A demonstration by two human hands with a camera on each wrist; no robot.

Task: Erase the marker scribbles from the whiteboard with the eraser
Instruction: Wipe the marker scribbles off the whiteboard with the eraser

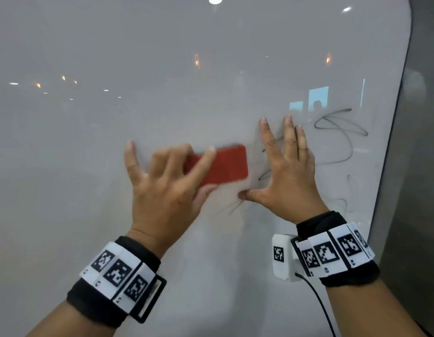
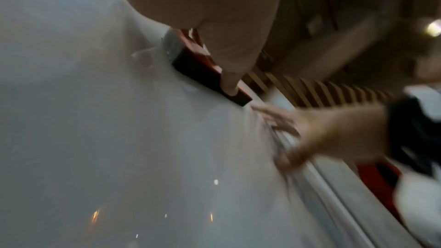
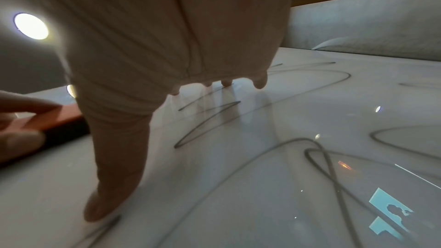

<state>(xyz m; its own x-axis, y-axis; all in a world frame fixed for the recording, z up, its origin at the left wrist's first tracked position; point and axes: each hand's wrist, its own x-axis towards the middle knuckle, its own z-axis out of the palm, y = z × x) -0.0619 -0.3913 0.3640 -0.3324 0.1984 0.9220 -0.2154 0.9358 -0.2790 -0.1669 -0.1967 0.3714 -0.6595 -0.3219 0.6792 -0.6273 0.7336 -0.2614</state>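
A red eraser (image 1: 221, 166) lies flat against the whiteboard (image 1: 114, 93), blurred by motion, and my left hand (image 1: 167, 181) grips it with fingers on top and thumb below. The left wrist view shows the eraser (image 2: 203, 69) edge-on against the whiteboard (image 2: 95, 139), a finger curled over it. My right hand (image 1: 286, 171) rests flat on the board just right of the eraser, fingers spread and straight. Black marker scribbles (image 1: 340, 127) loop to the right of that hand, with fainter strokes (image 1: 235, 207) below the eraser. In the right wrist view the scribbles (image 3: 322, 157) run under and past my fingertips (image 3: 259, 82).
The whiteboard's rounded right edge (image 1: 393, 142) meets a grey wall (image 1: 420, 190). Ceiling lights and a window reflect in the glossy surface. A cable (image 1: 318, 302) hangs from the right wrist camera. The board's left part carries no marks.
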